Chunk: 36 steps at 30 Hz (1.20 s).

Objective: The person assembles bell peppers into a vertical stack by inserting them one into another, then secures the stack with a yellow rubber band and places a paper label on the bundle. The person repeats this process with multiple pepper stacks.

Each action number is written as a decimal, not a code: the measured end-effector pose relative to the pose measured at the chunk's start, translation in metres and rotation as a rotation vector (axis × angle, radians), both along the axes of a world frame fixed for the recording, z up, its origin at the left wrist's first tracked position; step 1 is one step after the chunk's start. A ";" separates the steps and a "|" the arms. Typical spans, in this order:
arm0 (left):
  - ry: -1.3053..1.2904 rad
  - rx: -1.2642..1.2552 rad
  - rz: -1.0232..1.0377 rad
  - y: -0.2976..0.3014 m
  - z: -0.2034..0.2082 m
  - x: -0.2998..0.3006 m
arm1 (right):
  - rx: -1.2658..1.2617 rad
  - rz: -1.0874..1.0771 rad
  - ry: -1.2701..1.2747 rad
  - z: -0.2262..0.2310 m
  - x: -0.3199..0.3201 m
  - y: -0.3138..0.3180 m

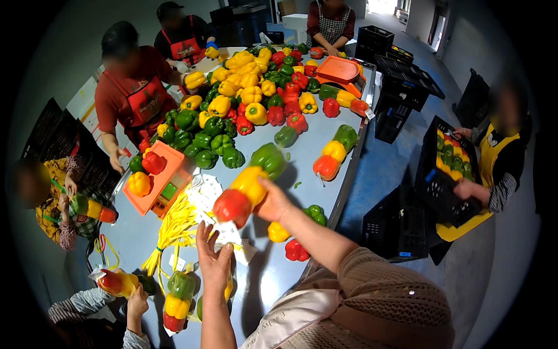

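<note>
My right hand (274, 202) grips a pack of three bell peppers (250, 183), a green, a yellow and a red one in a row, tilted above the table with the red end toward me. Clear wrapping around it is hard to make out. Just below the red end, my left hand (215, 256) is raised with fingers apart and nothing in it. White labels (204, 195) and a bundle of yellow ties (174, 230) lie on the table beyond it. Loose red (297, 250) and yellow (278, 232) peppers sit near my right forearm.
A large heap of loose peppers (250, 96) covers the far table. Orange scales (154, 174) stand left, another (340, 75) far right. Finished-looking packs (334, 152) lie about. Several co-workers surround the table; one at right holds a black crate (444, 189). Black crates (395, 224) stand on the floor.
</note>
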<state>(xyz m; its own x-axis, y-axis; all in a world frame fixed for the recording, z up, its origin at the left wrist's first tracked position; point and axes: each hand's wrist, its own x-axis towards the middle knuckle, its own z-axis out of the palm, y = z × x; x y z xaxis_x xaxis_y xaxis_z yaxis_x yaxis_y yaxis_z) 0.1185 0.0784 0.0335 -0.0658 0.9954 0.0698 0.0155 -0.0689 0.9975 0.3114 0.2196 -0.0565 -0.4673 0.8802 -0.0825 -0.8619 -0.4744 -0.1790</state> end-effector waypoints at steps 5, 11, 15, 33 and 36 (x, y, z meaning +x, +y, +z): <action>-0.221 -0.246 -0.019 -0.023 -0.051 -0.013 | 0.008 -0.288 -0.388 -0.023 0.126 0.089; -0.137 -0.467 0.029 -0.060 -0.069 -0.020 | -0.343 -0.410 -0.801 -0.050 0.221 0.170; -0.134 -0.483 0.095 -0.081 -0.063 -0.022 | -0.354 -0.371 -0.837 -0.069 0.223 0.191; 0.510 -0.347 0.729 -0.203 -0.093 -0.152 | 1.429 0.212 -1.784 0.034 -0.009 -0.007; 0.669 -0.287 0.546 -0.193 -0.094 -0.146 | 1.801 0.417 -1.691 0.031 -0.082 -0.057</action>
<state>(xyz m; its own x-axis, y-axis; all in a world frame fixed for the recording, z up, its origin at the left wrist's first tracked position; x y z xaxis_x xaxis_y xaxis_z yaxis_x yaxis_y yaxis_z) -0.0274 -0.1142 -0.0605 -0.5680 0.8228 0.0174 0.5548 0.3672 0.7466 0.2293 0.1624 -0.0260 -0.9021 0.4305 -0.0283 0.3850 0.7735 -0.5034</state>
